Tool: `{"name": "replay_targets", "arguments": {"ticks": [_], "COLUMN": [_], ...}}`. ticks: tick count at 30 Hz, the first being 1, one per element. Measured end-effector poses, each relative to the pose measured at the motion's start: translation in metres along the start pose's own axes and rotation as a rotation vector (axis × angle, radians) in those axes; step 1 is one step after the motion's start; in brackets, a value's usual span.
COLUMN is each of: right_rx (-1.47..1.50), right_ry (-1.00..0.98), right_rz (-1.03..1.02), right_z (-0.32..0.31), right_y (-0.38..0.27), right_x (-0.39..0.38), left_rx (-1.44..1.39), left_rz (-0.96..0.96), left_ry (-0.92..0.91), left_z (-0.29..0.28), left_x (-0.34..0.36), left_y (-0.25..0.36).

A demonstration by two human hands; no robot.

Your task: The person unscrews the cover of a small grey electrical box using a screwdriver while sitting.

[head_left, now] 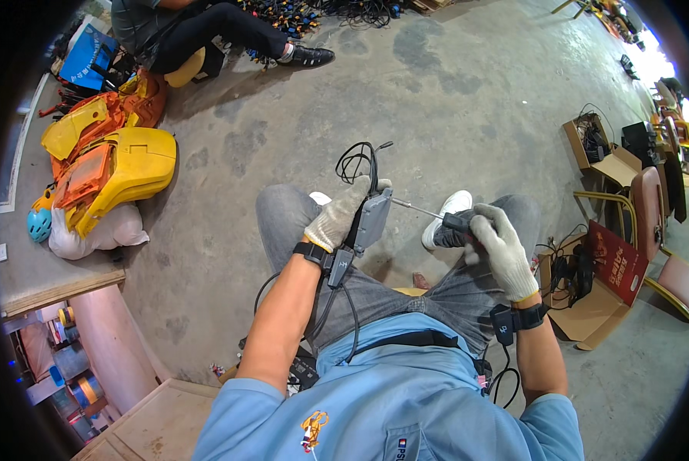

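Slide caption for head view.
Gloved left hand holds a grey box; gloved right hand points a screwdriver at it.

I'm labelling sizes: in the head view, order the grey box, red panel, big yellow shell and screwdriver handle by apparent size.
1. Big yellow shell
2. Red panel
3. Grey box
4. Screwdriver handle
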State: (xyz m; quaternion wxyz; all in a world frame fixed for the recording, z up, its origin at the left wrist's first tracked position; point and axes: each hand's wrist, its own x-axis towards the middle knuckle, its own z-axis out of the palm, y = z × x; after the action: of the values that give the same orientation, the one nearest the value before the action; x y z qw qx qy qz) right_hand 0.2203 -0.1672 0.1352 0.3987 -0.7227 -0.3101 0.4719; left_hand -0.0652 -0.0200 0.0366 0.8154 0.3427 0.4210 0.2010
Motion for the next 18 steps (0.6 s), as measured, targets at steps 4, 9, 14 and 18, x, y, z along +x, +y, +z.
{"name": "replay_targets", "arguments": {"ticks": [4, 9, 14, 18], "right_rx": [0.019, -0.278, -0.244, -0.146], "right_ry": [-0.186, -0.063, -0.019, -0.002], "right_rz": [0.120, -0.142, -0.158, 0.018], "right_z": [-0.008, -0.004, 0.001, 0.003], "right_y": [-0.005, 0.007, 0.001, 0.004], "right_x": [0.002, 0.005, 0.000, 0.004], "left_rx": [0.047, 0.019, 0.026, 0.014], "left_rz": [0.016, 0.052, 0.026, 0.023], "left_ry": [0.009, -0.017, -0.009, 0.017], "left_z": [-0.004, -0.005, -0.004, -0.003], "left_x": [0.004, 0.008, 0.007, 0.005], "left_y": [-0.002, -0.006, -0.005, -0.004]}}
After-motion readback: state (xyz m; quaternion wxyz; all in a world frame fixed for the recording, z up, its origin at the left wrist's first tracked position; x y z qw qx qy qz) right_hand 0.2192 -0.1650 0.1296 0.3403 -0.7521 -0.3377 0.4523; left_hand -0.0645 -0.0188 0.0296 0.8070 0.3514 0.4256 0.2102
